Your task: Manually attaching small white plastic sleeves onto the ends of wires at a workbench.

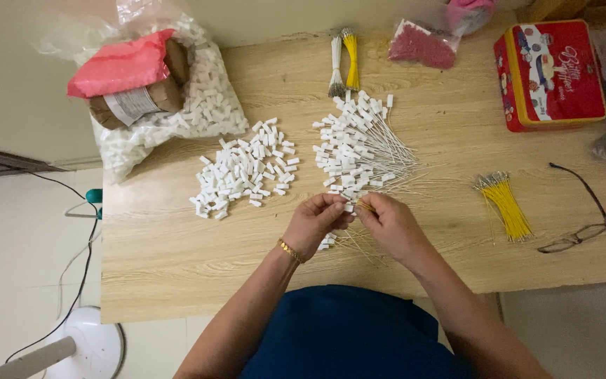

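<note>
Left hand (315,223): fingers pinched on a small white connector (348,208).
Right hand (391,223): fingertips grasping a thin yellow wire (365,206) at that connector, near table edge.
Beyond: wired connectors pile (359,144); loose connector heap (243,168), left.

light wooden table (177,267) against a pale wall (15,91), white tiled floor (8,281) below
</note>
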